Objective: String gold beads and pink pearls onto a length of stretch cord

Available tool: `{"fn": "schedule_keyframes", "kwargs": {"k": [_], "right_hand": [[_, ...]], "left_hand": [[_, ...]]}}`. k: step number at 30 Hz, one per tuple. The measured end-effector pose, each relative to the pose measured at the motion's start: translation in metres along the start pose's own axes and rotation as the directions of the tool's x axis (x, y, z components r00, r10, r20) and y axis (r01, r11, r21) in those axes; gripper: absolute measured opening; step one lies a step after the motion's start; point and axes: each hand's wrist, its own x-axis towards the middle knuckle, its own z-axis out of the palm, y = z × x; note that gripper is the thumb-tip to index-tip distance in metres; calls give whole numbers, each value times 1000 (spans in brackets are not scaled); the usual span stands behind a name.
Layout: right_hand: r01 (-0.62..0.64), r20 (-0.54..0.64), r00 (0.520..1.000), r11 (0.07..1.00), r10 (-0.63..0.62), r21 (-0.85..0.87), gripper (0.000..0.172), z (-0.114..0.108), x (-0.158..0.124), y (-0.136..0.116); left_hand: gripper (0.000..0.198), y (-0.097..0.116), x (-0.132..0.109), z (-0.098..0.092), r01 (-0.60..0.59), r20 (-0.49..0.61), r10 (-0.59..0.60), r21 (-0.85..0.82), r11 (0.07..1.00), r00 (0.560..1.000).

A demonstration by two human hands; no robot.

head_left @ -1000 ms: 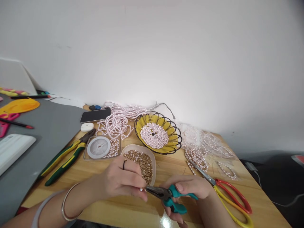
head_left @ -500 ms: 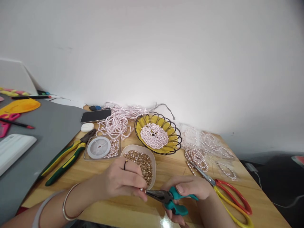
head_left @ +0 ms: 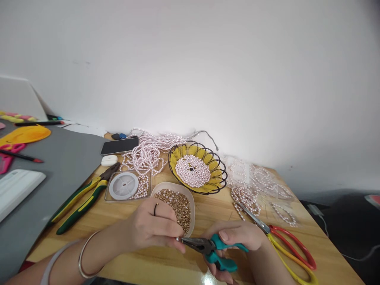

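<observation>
My left hand [head_left: 154, 227] pinches a tiny bead [head_left: 177, 239] between thumb and fingertips, just in front of a shallow dish of gold beads [head_left: 178, 202]. My right hand [head_left: 237, 237] grips teal-handled needle-nose pliers [head_left: 212, 249]; their jaws point left and meet the bead at my left fingertips. Both hands hover low over the wooden table [head_left: 178, 261] near its front edge. A ring sits on one left finger, and bangles circle that wrist.
A yellow wire basket of pink pearls [head_left: 197, 168] stands behind the dish. Loose pearl strands [head_left: 148, 150], a cord spool [head_left: 123, 186], green-yellow pliers [head_left: 83, 198], a phone [head_left: 118, 145], red-yellow scissors [head_left: 285, 243] and bagged bracelets [head_left: 261, 182] lie around. A grey mat [head_left: 53, 166] covers the left.
Hands and pliers have stayed almost still; the pliers' handles sit slightly lower and the view has shifted a little.
</observation>
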Motion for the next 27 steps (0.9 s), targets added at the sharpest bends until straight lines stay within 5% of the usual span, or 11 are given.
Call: {"fn": "schedule_keyframes", "kwargs": {"k": [9, 16, 27], "right_hand": [[-4, 37, 999, 1000, 3, 29, 68, 4, -1, -9], [-49, -32, 998, 999, 49, -13, 68, 6, -2, -14], [36, -121, 992, 996, -46, -84, 60, 8, -2, -16]], "left_hand": [[33, 2, 1, -2, -64, -12, 67, 171, 983, 998], [32, 3, 1, -4, -72, 5, 72, 165, 984, 997], [32, 7, 0, -8, -79, 11, 79, 292, 953, 997]]}}
